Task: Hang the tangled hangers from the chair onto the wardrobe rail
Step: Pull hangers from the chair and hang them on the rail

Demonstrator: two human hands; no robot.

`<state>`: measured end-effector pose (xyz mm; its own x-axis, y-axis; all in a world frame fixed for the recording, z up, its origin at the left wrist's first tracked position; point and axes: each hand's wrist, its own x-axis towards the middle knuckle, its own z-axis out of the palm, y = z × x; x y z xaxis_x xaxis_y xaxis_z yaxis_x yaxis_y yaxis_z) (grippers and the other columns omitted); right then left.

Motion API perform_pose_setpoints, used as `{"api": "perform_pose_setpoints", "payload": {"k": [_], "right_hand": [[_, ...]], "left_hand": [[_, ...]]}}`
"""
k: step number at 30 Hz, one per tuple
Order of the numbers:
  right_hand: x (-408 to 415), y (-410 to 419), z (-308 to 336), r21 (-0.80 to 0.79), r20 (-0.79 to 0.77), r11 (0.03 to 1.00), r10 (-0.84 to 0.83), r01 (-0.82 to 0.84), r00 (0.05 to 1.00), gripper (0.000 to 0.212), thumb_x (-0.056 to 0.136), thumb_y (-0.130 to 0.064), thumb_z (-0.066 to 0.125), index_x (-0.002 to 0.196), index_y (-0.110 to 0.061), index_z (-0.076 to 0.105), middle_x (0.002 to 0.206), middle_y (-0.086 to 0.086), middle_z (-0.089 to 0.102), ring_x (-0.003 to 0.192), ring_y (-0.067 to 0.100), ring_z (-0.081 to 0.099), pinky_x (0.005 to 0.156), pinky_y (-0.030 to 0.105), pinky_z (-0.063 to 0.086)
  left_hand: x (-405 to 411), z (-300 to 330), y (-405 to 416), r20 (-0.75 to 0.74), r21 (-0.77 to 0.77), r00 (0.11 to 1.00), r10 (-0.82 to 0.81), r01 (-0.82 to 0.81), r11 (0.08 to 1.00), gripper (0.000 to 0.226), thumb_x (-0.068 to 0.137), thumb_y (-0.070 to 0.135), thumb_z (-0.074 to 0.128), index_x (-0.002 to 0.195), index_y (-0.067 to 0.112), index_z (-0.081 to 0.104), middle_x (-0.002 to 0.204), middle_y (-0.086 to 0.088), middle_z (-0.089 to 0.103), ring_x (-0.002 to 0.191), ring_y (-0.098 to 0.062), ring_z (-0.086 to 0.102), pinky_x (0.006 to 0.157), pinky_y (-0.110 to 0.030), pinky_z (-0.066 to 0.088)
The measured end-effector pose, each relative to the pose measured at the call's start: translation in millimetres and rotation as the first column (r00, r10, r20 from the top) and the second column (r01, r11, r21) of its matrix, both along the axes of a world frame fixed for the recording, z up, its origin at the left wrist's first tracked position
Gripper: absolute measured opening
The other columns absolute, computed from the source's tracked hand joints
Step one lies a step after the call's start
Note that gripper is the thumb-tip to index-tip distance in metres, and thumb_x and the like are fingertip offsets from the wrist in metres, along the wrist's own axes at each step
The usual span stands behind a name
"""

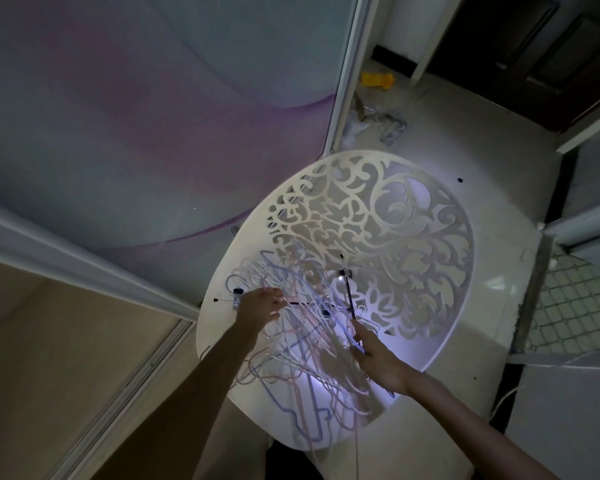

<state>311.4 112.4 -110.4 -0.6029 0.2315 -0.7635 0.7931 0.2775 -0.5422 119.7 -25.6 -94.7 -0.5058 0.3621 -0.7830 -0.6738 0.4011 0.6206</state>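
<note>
Left hand (260, 306): I see the fingers extended and loosely spread, reaching into the near-left part of the pile and touching the wires; whether any finger curls round one I cannot tell.

Right hand (378, 358): fingers drawn together, pinching the lower end of a thin black hanger (349, 296) that stands up toward 12 o'clock from the hand, a clip at its top.

Tangled hangers (302, 344): a heap of thin pale pink, blue and white wire shapes, interlocked, lying between my two hands and spilling toward 6 o'clock over the seat's near edge.

Chair (413, 237): white, round, with a cut-out scroll pattern; the heap sits on its near-left part, lit by a bright patch of light.

Wardrobe door (136, 116): a sliding panel with a purple wave, at 10 o'clock from the chair.

Floor clutter (378, 109): a yellow item and loose bits, at 12 o'clock beyond the chair.
</note>
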Motion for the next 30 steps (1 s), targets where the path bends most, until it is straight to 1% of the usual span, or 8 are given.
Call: {"api": "perform_pose_setpoints", "payload": {"k": [3, 8, 15, 19, 22, 24, 27, 30], "right_hand": [[8.1, 4.5, 10.6, 0.021, 0.015, 0.999, -0.037, 0.036, 0.999, 0.056, 0.1, -0.022, 0.037, 0.149, -0.021, 0.011, 0.14, 0.008, 0.036, 0.108, 0.018, 0.047, 0.092, 0.026, 0.041], [14.5, 17.6, 10.2, -0.017, -0.024, 0.994, -0.11, 0.11, 0.994, 0.049, 0.093, -0.004, 0.05, 0.137, -0.014, 0.032, 0.108, 0.004, 0.042, 0.069, 0.011, 0.044, 0.052, 0.007, 0.037], [15.4, 12.0, -9.8, -0.135, -0.055, 0.955, -0.273, 0.263, 0.961, 0.077, 0.066, 0.002, 0.072, 0.134, -0.012, 0.041, 0.094, 0.003, 0.047, 0.072, 0.012, 0.046, 0.063, 0.029, 0.042], [13.8, 4.9, -16.3, -0.165, -0.124, 0.957, -0.261, 0.239, 0.957, 0.078, 0.071, 0.007, 0.073, 0.135, -0.02, 0.039, 0.095, -0.006, 0.048, 0.076, 0.012, 0.049, 0.065, 0.011, 0.044], [5.1, 2.4, -14.5, -0.122, -0.199, 0.983, -0.161, 0.138, 0.967, 0.079, 0.071, 0.002, 0.077, 0.129, -0.031, 0.035, 0.114, -0.017, 0.045, 0.098, -0.003, 0.054, 0.076, 0.001, 0.04], [0.7, 4.3, -18.1, -0.076, -0.217, 0.995, -0.072, 0.056, 0.974, 0.084, 0.068, -0.001, 0.08, 0.128, -0.033, 0.031, 0.127, -0.02, 0.038, 0.111, -0.014, 0.045, 0.081, -0.002, 0.036], [-12.5, 12.5, -30.1, -0.011, -0.144, 1.0, 0.005, -0.006, 0.99, 0.088, 0.068, -0.007, 0.082, 0.135, -0.029, 0.031, 0.138, -0.002, 0.04, 0.121, 0.011, 0.045, 0.09, 0.008, 0.036], [-31.3, 26.7, -41.9, 0.033, -0.038, 0.998, 0.047, -0.046, 0.998, 0.078, 0.075, -0.009, 0.076, 0.137, -0.029, 0.034, 0.127, 0.001, 0.05, 0.105, 0.008, 0.051, 0.085, 0.009, 0.038]], "left_hand": [[8.6, 2.3, -2.6, -0.014, -0.017, 0.999, -0.031, 0.031, 0.999, 0.022, 0.096, 0.003, 0.043, 0.081, 0.016, 0.054, 0.083, -0.001, 0.06, 0.074, -0.012, 0.056, 0.07, -0.022, 0.044], [1.7, -10.5, -17.8, -0.01, -0.056, 0.999, 0.036, -0.037, 0.998, 0.024, 0.096, 0.005, 0.042, 0.08, 0.015, 0.056, 0.051, 0.012, 0.066, 0.073, -0.009, 0.053, 0.061, -0.02, 0.044], [-23.1, -16.9, -43.8, -0.102, -0.184, 0.995, 0.012, -0.031, 0.982, 0.035, 0.1, 0.038, 0.031, 0.078, 0.021, 0.053, 0.088, -0.002, 0.054, 0.081, -0.017, 0.052, 0.073, -0.028, 0.041], [-55.1, 11.6, -22.3, -0.399, -0.317, 0.852, -0.338, 0.217, 0.923, 0.03, 0.097, 0.048, 0.032, 0.098, 0.022, 0.046, 0.105, -0.003, 0.047, 0.101, -0.019, 0.047, 0.087, -0.031, 0.037], [-75.5, 18.5, 14.0, -0.324, -0.452, 0.699, -0.638, 0.478, 0.753, 0.048, 0.092, 0.051, 0.044, 0.116, 0.012, 0.057, 0.127, -0.014, 0.055, 0.12, -0.026, 0.051, 0.096, -0.032, 0.037], [-80.7, 10.6, 30.8, -0.203, -0.535, 0.596, -0.777, 0.597, 0.598, 0.072, 0.09, 0.051, 0.05, 0.142, 0.004, 0.033, 0.148, -0.015, 0.037, 0.133, -0.027, 0.04, 0.105, -0.031, 0.033], [-86.3, -18.6, 41.1, -0.072, -0.589, 0.477, -0.876, 0.689, 0.424, 0.087, 0.088, 0.048, 0.055, 0.146, -0.002, 0.013, 0.15, -0.017, 0.031, 0.134, -0.029, 0.039, 0.103, -0.032, 0.037], [-91.3, -60.7, 32.8, -0.037, -0.698, 0.325, -0.945, 0.668, 0.257, 0.089, 0.087, 0.045, 0.057, 0.148, 0.005, 0.006, 0.149, -0.018, 0.031, 0.134, -0.032, 0.038, 0.105, -0.038, 0.036]]}}
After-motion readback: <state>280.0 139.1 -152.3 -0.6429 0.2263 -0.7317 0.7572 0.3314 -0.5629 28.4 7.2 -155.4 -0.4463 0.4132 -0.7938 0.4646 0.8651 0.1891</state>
